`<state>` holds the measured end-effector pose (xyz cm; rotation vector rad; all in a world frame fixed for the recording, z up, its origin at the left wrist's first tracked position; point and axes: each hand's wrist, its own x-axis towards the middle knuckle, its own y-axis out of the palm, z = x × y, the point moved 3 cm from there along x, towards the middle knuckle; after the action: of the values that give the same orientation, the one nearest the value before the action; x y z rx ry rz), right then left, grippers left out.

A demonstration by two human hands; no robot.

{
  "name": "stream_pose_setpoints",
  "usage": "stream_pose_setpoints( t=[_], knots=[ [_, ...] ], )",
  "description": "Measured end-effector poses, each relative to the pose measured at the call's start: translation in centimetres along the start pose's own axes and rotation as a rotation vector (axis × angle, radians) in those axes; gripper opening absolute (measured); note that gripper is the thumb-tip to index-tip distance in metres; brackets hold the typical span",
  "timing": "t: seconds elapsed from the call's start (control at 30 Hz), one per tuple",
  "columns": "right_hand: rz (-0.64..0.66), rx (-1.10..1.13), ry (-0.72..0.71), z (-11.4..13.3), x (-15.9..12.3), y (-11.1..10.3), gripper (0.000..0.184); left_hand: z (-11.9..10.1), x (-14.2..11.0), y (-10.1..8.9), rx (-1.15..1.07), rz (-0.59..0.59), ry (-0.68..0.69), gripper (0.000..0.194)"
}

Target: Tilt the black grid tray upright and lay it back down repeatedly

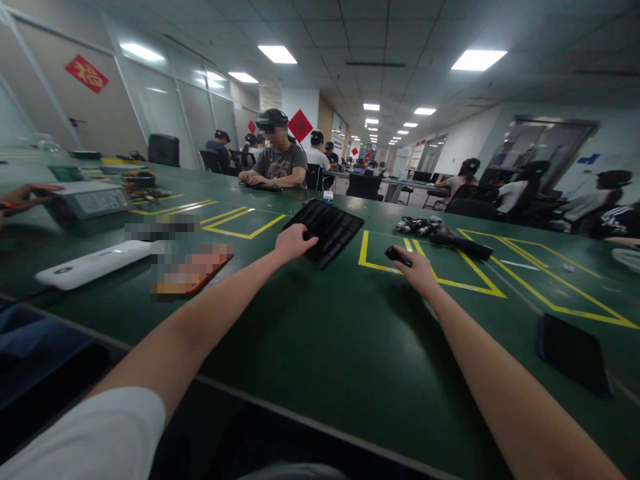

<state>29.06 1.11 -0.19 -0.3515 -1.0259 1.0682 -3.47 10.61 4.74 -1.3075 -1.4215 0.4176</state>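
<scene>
My left hand (295, 242) is closed on the near left edge of a black tray (334, 230) divided into small compartments. The tray is tilted above the green table (320, 333), and its compartments look bare. To the right, my right hand (417, 270) is closed around a small black object (397, 255); its kind does not show, as the fingers cover part of it. Yellow tape outlines (383, 268) lie on the tabletop beyond that hand. Past it rest a bundle of dark cables with metal ends (419, 225) and a black rod-like object (465, 247).
A long white device (97, 263) and an orange-brown slab (213, 267), partly blurred, lie left of my left arm. A black phone-like slab (575, 353) lies right. Another person's hand (30, 197) touches a grey metal box (90, 200). A person (280, 163) sits opposite.
</scene>
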Motion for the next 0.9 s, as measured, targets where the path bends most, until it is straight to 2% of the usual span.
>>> stream_pose_setpoints(
  t=[0.1,0.17,0.27,0.37,0.43,0.5,0.57,0.63,0.67,0.77,0.83,0.9],
  knots=[
    [-0.074,-0.3,0.259,-2.8,-0.8,-2.4,0.04,4.6,1.4,-1.2,0.135,-0.009,-0.247,0.048],
    [-0.035,-0.374,0.356,-3.5,-1.4,-3.0,0.04,6.9,1.9,-1.6,0.203,0.028,-0.348,0.053],
    [0.036,-0.463,0.458,-3.4,-2.1,-3.1,0.041,8.7,2.0,-1.5,0.277,0.102,-0.436,0.057],
    [0.066,-0.526,0.501,-2.5,-2.3,-3.0,0.043,8.9,2.0,-1.3,0.321,0.155,-0.447,0.057],
    [0.057,-0.57,0.503,-1.5,-2.3,-3.1,0.047,8.3,2.1,-1.4,0.349,0.125,-0.411,0.052],
    [0.035,-0.609,0.474,-0.2,-2.2,-3.0,0.052,7.1,2.0,-1.7,0.366,0.025,-0.329,0.043],
    [0.008,-0.637,0.391,1.4,-1.9,-2.6,0.054,5.1,1.6,-1.5,0.331,-0.081,-0.182,0.041],
    [0.01,-0.637,0.279,3.3,-1.6,-1.5,0.055,2.6,0.6,-0.4,0.237,-0.095,-0.012,0.045],
    [0.028,-0.626,0.226,4.3,-1.6,-0.7,0.055,1.2,0.0,0.4,0.184,-0.064,0.068,0.046],
    [0.174,-0.551,0.098,7.0,-1.9,2.2,0.056,-2.5,-2.1,3.2,0.08,0.152,0.279,0.049],
    [0.316,-0.501,0.017,8.6,-2.5,4.2,0.055,-4.0,-3.0,4.6,0.071,0.295,0.374,0.049],
    [0.426,-0.477,-0.049,9.5,-3.1,5.5,0.052,-4.5,-3.3,5.2,0.083,0.363,0.41,0.045]
  ],
)
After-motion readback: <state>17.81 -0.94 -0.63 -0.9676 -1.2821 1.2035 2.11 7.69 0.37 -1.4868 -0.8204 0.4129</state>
